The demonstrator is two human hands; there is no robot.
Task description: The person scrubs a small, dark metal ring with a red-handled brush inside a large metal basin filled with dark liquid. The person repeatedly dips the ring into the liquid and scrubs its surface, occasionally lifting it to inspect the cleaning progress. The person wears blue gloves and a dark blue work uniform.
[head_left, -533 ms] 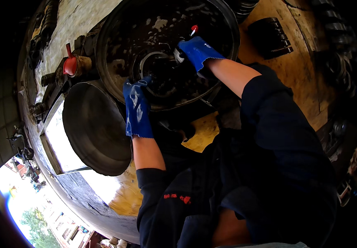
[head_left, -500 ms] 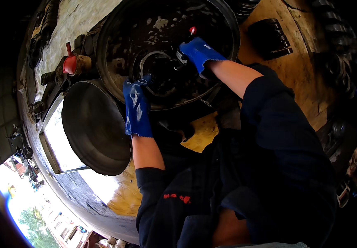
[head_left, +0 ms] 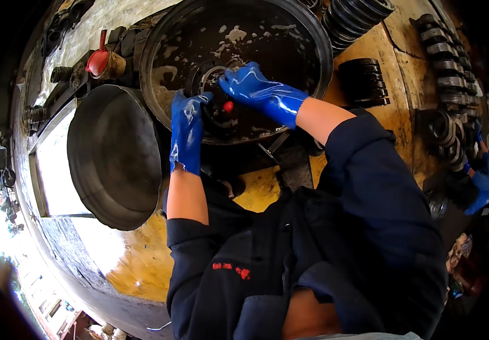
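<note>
Both my hands wear wet blue gloves and work inside a wide black basin (head_left: 152,93) of dark, foam-flecked liquid. A metal ring (head_left: 211,79) with a pale rim is tilted there. My left hand (head_left: 187,122) has its fingers curled over the ring's left edge. My right hand (head_left: 255,90) is closed at the ring's upper right, around a slim tool whose red end (head_left: 228,106) sticks out below the fist. The rest of that tool is hidden by the glove and dark liquid, so its kind cannot be told.
An empty dark metal tub (head_left: 114,158) stands left of the basin. Behind it sits a red ladle (head_left: 98,61) on a small pot. Stacked black rings (head_left: 363,82) lie to the right, with crankshaft-like parts (head_left: 447,68) beyond. Another person's blue-gloved hand (head_left: 482,190) shows far right.
My right hand has moved left, closer to my left hand. The tool's red end has swung from above the right hand to below it. My view has shifted slightly.
</note>
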